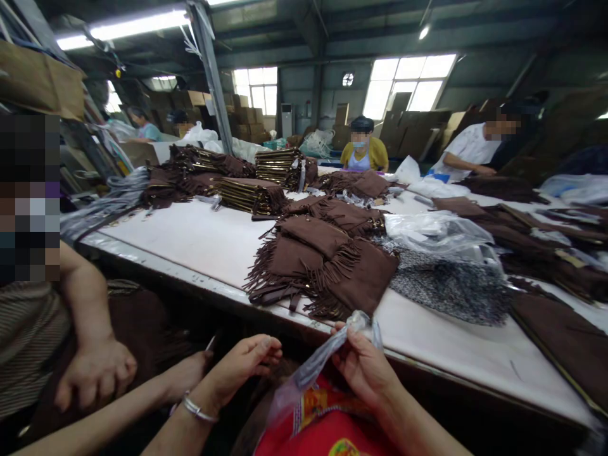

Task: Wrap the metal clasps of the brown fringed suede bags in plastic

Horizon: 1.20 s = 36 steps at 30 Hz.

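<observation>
My right hand (363, 364) is closed on a bunched, see-through plastic strip (320, 354), pinched between thumb and fingers near the table edge. The strip hangs down over red printed material (323, 418) in my lap. My left hand (244, 364), with a silver bangle on the wrist, hovers left of the strip, apart from it. Its fingers are half curled, and nothing shows between them. Just beyond my hands, brown fringed bags (323, 259) lie in a pile at the table edge.
A co-worker's hand (97, 373) and second forearm are close on my left. On the white table (180, 237) are stacked brown pouches with gold-coloured edges (249, 195), clear plastic bags (437, 231) and speckled grey fabric (451, 288). More brown pieces (565, 335) lie right. Other people work across the table.
</observation>
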Motion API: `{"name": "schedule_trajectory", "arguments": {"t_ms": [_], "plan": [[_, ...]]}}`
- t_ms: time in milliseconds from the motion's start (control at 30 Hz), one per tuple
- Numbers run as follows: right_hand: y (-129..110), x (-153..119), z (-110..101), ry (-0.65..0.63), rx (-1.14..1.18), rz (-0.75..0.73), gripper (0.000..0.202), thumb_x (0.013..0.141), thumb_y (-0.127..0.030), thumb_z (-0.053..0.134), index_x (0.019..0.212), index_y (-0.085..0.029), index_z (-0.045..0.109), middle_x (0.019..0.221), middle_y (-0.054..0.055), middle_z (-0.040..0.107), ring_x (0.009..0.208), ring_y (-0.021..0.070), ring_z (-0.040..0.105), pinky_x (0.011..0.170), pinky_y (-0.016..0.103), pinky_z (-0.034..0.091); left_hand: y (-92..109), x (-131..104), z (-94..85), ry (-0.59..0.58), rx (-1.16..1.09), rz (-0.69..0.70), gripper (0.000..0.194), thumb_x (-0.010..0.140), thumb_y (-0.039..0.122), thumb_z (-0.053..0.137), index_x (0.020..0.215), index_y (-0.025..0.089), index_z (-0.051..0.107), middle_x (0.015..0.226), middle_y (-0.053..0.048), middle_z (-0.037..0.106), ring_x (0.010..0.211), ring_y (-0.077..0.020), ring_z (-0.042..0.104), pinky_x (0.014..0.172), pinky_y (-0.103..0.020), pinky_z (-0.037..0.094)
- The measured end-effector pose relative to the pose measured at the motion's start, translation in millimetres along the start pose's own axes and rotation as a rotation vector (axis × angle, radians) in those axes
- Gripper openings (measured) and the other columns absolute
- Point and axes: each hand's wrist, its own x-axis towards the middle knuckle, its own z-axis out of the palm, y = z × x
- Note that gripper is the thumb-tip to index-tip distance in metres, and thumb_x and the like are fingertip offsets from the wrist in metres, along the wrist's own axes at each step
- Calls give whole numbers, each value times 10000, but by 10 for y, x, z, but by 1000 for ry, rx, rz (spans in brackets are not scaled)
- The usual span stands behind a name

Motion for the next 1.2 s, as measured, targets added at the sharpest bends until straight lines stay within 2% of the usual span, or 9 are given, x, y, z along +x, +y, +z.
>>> {"name": "schedule_trajectory", "arguments": {"t_ms": [133, 267, 367, 467, 533, 833, 1033, 1133, 1200], "plan": [[102, -53, -75, -7, -162, -51, 317, 710, -346, 795, 945, -176, 666, 877, 27, 721, 737, 131, 646, 635, 231, 505, 234, 250, 536, -160, 331, 177, 472, 861, 566, 502, 977, 139, 667, 922, -77, 698, 845, -181, 612, 731, -265, 446], [-10, -151, -184, -31, -716, -86, 284, 802, -443, 670, 764, -161, 663, 639, 27, 657, 532, 138, 565, 474, 224, 399, 180, 495, 1046, -237, 430, 207, 395, 854, 492, 508, 817, 130, 661, 756, -45, 675, 669, -160, 576, 606, -247, 419], [-290, -208, -282, 82, -1195, -402, 242, 856, -393, 595, 751, -194, 682, 661, 37, 656, 580, 178, 571, 538, 281, 420, 28, 576, 1233, -211, 420, 148, 278, 832, 382, 517, 761, 138, 630, 664, -30, 642, 584, -154, 559, 546, -241, 393], [-641, -165, -316, 184, -1472, -819, 178, 891, -306, 541, 896, -215, 694, 873, 69, 687, 840, 234, 611, 787, 350, 438, -113, 583, 1294, -110, 482, 170, 217, 824, 317, 510, 728, 151, 612, 651, -29, 629, 572, -149, 543, 532, -240, 359], [-817, -78, -289, 205, -1643, -906, 174, 891, -261, 528, 930, -194, 684, 932, 92, 668, 913, 245, 598, 850, 356, 412, -175, 581, 1305, -64, 518, 211, 202, 826, 305, 514, 736, 154, 614, 668, -31, 630, 604, -151, 539, 553, -244, 356], [-827, 202, -68, 140, -2022, -787, 145, 863, -136, 528, 765, -197, 615, 888, 41, 598, 835, 169, 573, 746, 261, 381, -163, 606, 1273, -143, 298, 80, 375, 833, 520, 521, 782, 152, 578, 599, 37, 468, 522, -106, 410, 494, -231, 317], [-885, 321, -182, 289, -2110, -822, 173, 895, -129, 480, 791, -180, 609, 892, 72, 606, 817, 192, 560, 713, 295, 349, -140, 607, 1286, -175, 180, -104, 440, 822, 626, 475, 888, 194, 530, 552, 82, 390, 405, -83, 332, 404, -213, 260], [-1026, 328, -240, 390, -2016, -815, 203, 914, -137, 444, 814, -181, 615, 872, 69, 604, 777, 185, 554, 703, 295, 355, -193, 620, 1229, -169, 280, -45, 395, 836, 568, 500, 839, 178, 559, 589, 48, 459, 467, -101, 400, 457, -229, 315], [-1095, 312, -229, 305, -1945, -870, 193, 923, -180, 461, 823, -186, 625, 870, 61, 603, 825, 186, 556, 755, 289, 372, -230, 618, 1194, -141, 355, 92, 351, 859, 502, 504, 807, 164, 587, 696, -4, 562, 610, -134, 490, 569, -247, 376]]}}
